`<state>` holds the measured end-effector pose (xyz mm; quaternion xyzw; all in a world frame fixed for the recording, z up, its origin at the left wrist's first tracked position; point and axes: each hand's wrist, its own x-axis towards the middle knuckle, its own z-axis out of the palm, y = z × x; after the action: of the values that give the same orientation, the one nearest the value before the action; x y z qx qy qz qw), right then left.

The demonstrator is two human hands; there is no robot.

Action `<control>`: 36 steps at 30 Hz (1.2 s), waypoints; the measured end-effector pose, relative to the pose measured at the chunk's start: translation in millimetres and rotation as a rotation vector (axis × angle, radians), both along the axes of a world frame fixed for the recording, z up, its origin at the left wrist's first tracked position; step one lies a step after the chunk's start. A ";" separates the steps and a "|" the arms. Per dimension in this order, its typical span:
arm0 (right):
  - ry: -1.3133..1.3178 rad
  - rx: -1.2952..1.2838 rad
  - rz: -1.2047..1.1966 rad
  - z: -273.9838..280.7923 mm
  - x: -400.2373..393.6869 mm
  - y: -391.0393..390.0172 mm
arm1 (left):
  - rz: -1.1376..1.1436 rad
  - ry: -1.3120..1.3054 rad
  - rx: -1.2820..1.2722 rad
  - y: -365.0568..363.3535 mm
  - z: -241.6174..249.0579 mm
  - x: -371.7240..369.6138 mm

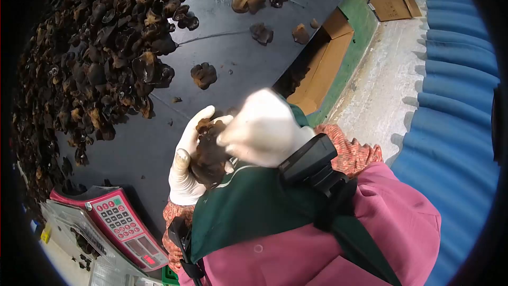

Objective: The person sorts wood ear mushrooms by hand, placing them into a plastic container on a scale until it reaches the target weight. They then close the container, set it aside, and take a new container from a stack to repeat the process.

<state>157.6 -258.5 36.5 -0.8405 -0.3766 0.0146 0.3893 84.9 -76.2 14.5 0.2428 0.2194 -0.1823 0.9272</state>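
Both of my hands wear white gloves and meet in front of the green apron. My left hand is wrapped round a dark brown, ruffled fungus-like piece, its fingers curled along the outer side. My right hand is smeared by motion beside the same piece, at its right edge; its fingertips are too blurred to tell whether they grip anything. Beyond my hands, a single brown piece lies on the dark table.
A large heap of dark pieces covers the table's left. A pink scale stands at lower left. An open cardboard box lies along the right edge, with another box farther back. Blue sheeting hangs at right.
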 end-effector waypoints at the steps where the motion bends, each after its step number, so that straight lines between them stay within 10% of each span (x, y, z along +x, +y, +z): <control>1: 0.025 -0.001 0.085 -7.2 -6.0 5.9 | -0.009 -0.011 0.023 1.1 -1.7 -2.6; 9: 0.015 0.208 -0.131 -12.2 6.6 -6.2 | 0.035 -0.048 -0.030 16.0 -12.9 -14.8; 14: -0.057 -0.331 -0.043 -28.4 0.0 -14.0 | 0.091 -0.186 -0.135 27.8 -24.6 -20.1; 21: 0.161 0.077 -0.273 -29.2 33.1 17.4 | 0.126 -0.158 -0.087 26.2 -20.2 -24.2; 25: -0.087 -0.308 -0.255 -36.6 49.7 32.8 | 0.066 -0.145 -0.031 24.6 -15.8 -19.9; 36: -0.044 -0.115 0.171 -7.5 6.5 26.7 | -0.105 -0.034 0.216 15.2 -6.4 -11.7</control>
<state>164.1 -231.8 29.0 -0.8264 -0.4538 0.0510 0.3294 73.2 -61.1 8.1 0.3558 0.2089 -0.2016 0.8883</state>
